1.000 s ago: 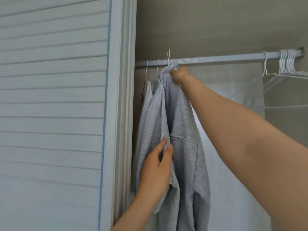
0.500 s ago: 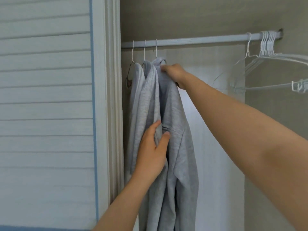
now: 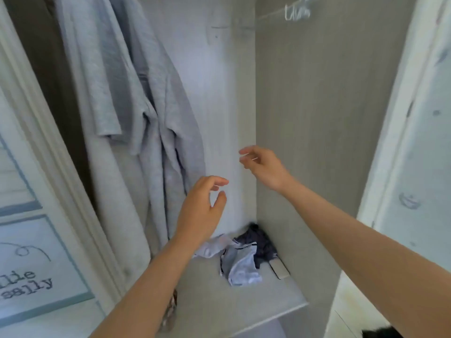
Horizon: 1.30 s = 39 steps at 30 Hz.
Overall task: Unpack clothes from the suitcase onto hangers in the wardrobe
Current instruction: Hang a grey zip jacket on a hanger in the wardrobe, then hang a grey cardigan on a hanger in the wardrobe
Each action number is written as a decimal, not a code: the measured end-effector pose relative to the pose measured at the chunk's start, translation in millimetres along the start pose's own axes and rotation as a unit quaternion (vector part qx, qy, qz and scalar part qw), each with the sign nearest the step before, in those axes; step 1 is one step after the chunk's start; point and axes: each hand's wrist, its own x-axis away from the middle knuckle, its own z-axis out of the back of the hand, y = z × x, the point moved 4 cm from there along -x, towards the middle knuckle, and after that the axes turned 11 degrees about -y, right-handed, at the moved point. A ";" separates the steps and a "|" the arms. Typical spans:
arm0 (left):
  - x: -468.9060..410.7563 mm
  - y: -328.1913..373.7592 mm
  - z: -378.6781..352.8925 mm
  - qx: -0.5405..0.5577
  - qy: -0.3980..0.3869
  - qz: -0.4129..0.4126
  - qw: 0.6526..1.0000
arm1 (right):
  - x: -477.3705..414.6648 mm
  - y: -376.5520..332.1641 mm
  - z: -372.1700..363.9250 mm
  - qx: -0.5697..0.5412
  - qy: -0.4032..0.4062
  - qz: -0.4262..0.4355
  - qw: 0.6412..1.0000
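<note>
At the far left of the frame a door panel is cut by the edge, and its printed lettering is only partly readable. Just right of it a dark brown strip runs up behind the door frame; it may be another garment, but the blur leaves that unclear. The grey clothes hang in the upper left, soft marled jersey falling in long folds with a short sleeve jutting out. Their tops and whatever carries them are cut off by the top edge. Your left hand floats at centre, near the lower folds of the clothes, fingers loosely bent and thumb apart, gripping nothing. Your right hand is higher and further right, against the pale back wall, fingers slack and spread, likewise holding nothing. Below both, on the matte grey shelf, a crumpled heap of light cloth touches a dark crumpled piece, with a flat rectangular slab beside them at the side wall. At the top right, white wire hangers are cut off and smeared. A pale door fills the right edge.
</note>
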 end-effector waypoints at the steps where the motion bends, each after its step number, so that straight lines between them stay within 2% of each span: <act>1: 13.7 2.4 -37.0 0.003 -0.033 0.008 0.999 | 43.2 32.0 9.4 -0.006 0.001 -0.044 0.999; 6: 92.2 32.9 -197.0 0.065 -0.186 0.051 0.979 | 253.0 148.5 43.2 -0.055 0.031 -0.233 0.970; 9: 155.0 64.7 -291.7 0.113 -0.301 0.087 0.943 | 394.6 201.9 57.7 -0.049 0.036 -0.352 0.934; 12: 215.9 100.9 -375.2 0.147 -0.420 0.109 0.889 | 527.1 239.7 67.0 -0.025 0.026 -0.465 0.885; 14: 254.4 125.0 -430.8 0.152 -0.488 0.119 0.851 | 614.5 258.2 73.9 -0.020 0.038 -0.543 0.838; 18: 310.3 158.1 -520.1 0.131 -0.580 0.109 0.796 | 746.5 286.3 83.1 -0.078 0.113 -0.651 0.746; 22: 341.1 176.9 -606.1 0.090 -0.668 0.090 0.733 | 833.4 314.3 100.9 -0.136 0.186 -0.708 0.667; 28: 362.1 169.8 -718.6 0.036 -0.747 0.092 0.657 | 900.5 367.5 123.2 -0.179 0.244 -0.767 0.566; 34: 379.1 154.6 -835.9 -0.015 -0.806 0.060 0.588 | 955.0 449.4 130.5 -0.176 0.225 -0.806 0.518; 39: 398.7 137.1 -931.6 -0.060 -0.827 0.029 0.559 | 1001.0 534.3 115.0 -0.193 0.224 -0.806 0.512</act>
